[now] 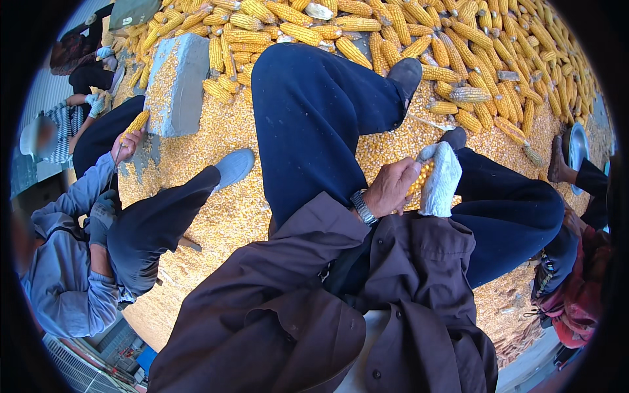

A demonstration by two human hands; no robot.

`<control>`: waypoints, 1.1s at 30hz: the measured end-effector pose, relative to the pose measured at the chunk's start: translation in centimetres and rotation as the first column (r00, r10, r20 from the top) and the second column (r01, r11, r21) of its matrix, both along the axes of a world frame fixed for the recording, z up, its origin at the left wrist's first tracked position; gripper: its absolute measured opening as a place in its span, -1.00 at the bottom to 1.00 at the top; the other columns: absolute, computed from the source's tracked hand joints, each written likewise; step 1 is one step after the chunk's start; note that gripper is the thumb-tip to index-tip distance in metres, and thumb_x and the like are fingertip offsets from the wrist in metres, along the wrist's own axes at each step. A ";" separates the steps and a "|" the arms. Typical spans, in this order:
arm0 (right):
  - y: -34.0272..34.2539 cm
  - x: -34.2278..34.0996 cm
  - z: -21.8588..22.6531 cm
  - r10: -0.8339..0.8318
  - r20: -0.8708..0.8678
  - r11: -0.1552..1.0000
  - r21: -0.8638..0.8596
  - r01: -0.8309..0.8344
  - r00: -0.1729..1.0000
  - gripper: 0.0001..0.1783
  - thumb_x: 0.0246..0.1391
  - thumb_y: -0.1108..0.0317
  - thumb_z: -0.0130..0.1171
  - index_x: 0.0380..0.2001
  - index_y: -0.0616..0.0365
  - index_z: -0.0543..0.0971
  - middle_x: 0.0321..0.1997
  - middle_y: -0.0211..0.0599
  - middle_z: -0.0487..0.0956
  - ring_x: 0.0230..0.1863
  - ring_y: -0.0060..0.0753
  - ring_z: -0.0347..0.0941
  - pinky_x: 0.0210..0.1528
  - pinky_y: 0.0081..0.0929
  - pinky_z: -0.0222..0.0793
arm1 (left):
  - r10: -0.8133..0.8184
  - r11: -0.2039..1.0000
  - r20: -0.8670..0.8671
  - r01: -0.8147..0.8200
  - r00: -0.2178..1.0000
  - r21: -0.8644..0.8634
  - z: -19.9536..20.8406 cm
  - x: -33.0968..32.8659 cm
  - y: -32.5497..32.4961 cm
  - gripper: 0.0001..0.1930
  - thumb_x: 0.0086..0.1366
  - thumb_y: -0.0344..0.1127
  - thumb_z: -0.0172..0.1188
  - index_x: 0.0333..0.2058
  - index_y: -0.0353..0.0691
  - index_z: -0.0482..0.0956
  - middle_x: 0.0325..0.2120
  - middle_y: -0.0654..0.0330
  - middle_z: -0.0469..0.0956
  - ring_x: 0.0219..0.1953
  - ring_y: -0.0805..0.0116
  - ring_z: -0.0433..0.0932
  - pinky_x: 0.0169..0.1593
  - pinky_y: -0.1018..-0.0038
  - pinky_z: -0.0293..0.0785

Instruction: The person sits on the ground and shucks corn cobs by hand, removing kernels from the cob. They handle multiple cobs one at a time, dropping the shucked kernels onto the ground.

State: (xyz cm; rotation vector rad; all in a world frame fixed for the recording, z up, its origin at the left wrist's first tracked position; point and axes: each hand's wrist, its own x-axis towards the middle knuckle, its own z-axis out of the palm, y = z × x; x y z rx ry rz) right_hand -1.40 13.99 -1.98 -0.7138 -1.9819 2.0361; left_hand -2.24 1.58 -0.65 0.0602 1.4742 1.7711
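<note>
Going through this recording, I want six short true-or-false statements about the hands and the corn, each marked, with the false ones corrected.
1. The left hand and right hand both touch one corn cob. True.
2. The right hand is bare. False: it wears a white glove.
3. The left hand's wrist carries a metal-banded watch. True.
4. The cob in the hands is stripped completely bare. False: yellow kernels show on it.
5. A large pile of cobs lies toward the picture's top. True.
6. The pile is mainly green. False: it is mainly yellow.
</note>
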 end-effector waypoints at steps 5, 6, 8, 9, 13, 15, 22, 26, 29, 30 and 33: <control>-0.2 0.1 0.0 -0.024 0.075 0.998 -0.064 0.029 0.997 -0.59 0.21 0.19 -0.14 -0.57 0.26 0.47 -0.58 -0.36 0.45 -0.54 -0.57 0.31 -0.45 -0.59 0.22 | 0.084 0.986 0.259 -0.118 0.962 0.118 -1.0 0.2 -0.1 -0.65 0.36 -0.03 -0.27 -0.36 -0.22 0.24 -0.69 0.16 0.34 -0.85 0.48 0.30 -0.71 0.56 0.42; -0.2 0.1 0.2 -0.001 0.066 1.000 -0.019 0.002 0.998 -0.59 0.21 0.19 -0.15 -0.57 0.26 0.47 -0.59 -0.36 0.45 -0.54 -0.57 0.31 -0.46 -0.59 0.22 | 0.104 0.982 0.266 -0.140 0.958 0.123 -1.0 0.2 -0.1 -0.65 0.36 -0.03 -0.26 -0.35 -0.23 0.25 -0.68 0.17 0.34 -0.83 0.49 0.32 -0.70 0.56 0.43; 0.0 0.3 -0.4 -0.004 0.074 0.999 -0.051 0.008 0.997 -0.60 0.21 0.19 -0.16 -0.53 0.27 0.48 -0.56 -0.35 0.47 -0.52 -0.57 0.32 -0.44 -0.59 0.23 | 0.143 0.974 0.281 -0.186 0.949 0.132 -1.1 0.2 0.1 -0.64 0.35 -0.02 -0.23 -0.31 -0.25 0.28 -0.66 0.17 0.35 -0.81 0.51 0.34 -0.68 0.56 0.45; -0.1 0.2 -0.3 -0.003 0.078 0.998 -0.069 0.009 0.997 -0.60 0.22 0.19 -0.17 -0.51 0.27 0.49 -0.55 -0.35 0.47 -0.52 -0.57 0.33 -0.43 -0.59 0.23 | 0.145 0.976 0.229 -0.177 0.963 0.127 -1.1 0.2 0.2 -0.63 0.35 -0.02 -0.21 -0.29 -0.27 0.30 -0.66 0.19 0.35 -0.79 0.52 0.36 -0.67 0.57 0.44; -0.6 -0.1 0.5 0.004 -0.001 0.998 -0.064 -0.004 1.000 -0.58 0.24 0.15 -0.23 -0.45 0.27 0.46 -0.51 -0.34 0.46 -0.48 -0.56 0.32 -0.39 -0.59 0.24 | 0.056 0.998 -0.017 -0.056 0.998 0.001 0.4 -0.4 0.1 -0.60 0.32 -0.02 -0.11 -0.22 -0.32 0.36 -0.62 0.25 0.38 -0.68 0.59 0.42 -0.65 0.65 0.39; -0.4 0.1 0.5 0.025 -0.002 0.986 -0.165 -0.025 1.000 -0.60 0.23 0.19 -0.24 -0.39 0.27 0.49 -0.47 -0.34 0.49 -0.45 -0.55 0.35 -0.32 -0.59 0.27 | 0.036 0.991 -0.263 -0.068 0.964 -0.116 0.5 -0.6 0.3 -0.59 0.26 -0.01 0.02 -0.27 -0.34 0.42 -0.56 0.19 0.46 -0.54 0.52 0.48 -0.56 0.61 0.37; -0.6 0.7 0.0 0.035 -0.040 0.986 -0.163 -0.041 0.999 -0.56 0.24 0.16 -0.25 -0.34 0.32 0.50 -0.41 -0.27 0.52 -0.36 -0.49 0.41 -0.22 -0.55 0.30 | 0.082 0.976 -0.529 -0.176 0.844 -0.130 0.5 -0.6 0.3 -0.58 0.15 -0.06 0.18 -0.35 -0.41 0.44 -0.52 0.03 0.49 -0.44 0.37 0.48 -0.34 0.40 0.36; -0.4 0.8 -0.1 0.050 -0.041 0.971 -0.231 -0.058 0.998 -0.57 0.23 0.18 -0.23 -0.32 0.33 0.50 -0.39 -0.26 0.54 -0.35 -0.47 0.41 -0.21 -0.54 0.31 | 0.086 0.978 -0.541 -0.174 0.837 -0.113 0.6 -0.7 0.3 -0.59 0.17 -0.05 0.16 -0.40 -0.40 0.44 -0.58 0.06 0.48 -0.48 0.41 0.47 -0.40 0.43 0.34; -0.5 0.8 0.2 0.065 -0.048 0.989 -0.128 -0.071 0.997 -0.59 0.23 0.19 -0.23 -0.32 0.32 0.50 -0.39 -0.25 0.55 -0.37 -0.46 0.42 -0.23 -0.53 0.32 | 0.078 0.982 -0.469 -0.149 0.880 -0.116 1.3 -0.8 0.2 -0.58 0.22 -0.03 0.08 -0.42 -0.39 0.43 -0.68 0.12 0.42 -0.60 0.46 0.44 -0.52 0.47 0.32; -0.5 0.8 0.2 0.066 -0.053 0.994 -0.086 -0.071 0.996 -0.60 0.23 0.20 -0.23 -0.32 0.32 0.50 -0.40 -0.25 0.55 -0.38 -0.45 0.42 -0.24 -0.53 0.32 | 0.065 0.983 -0.428 -0.131 0.901 -0.128 1.6 -0.9 0.1 -0.57 0.24 -0.02 0.05 -0.43 -0.39 0.43 -0.71 0.15 0.40 -0.65 0.48 0.43 -0.57 0.49 0.30; -0.3 0.9 0.3 0.138 0.002 0.963 0.232 -0.135 0.990 -0.64 0.22 0.24 -0.23 -0.31 0.29 0.49 -0.43 -0.25 0.56 -0.42 -0.46 0.42 -0.28 -0.55 0.32 | 0.067 0.985 -0.350 -0.119 0.934 -0.127 0.8 -0.6 0.2 -0.55 0.29 0.00 -0.05 -0.46 -0.37 0.41 -0.79 0.21 0.33 -0.78 0.53 0.37 -0.69 0.54 0.24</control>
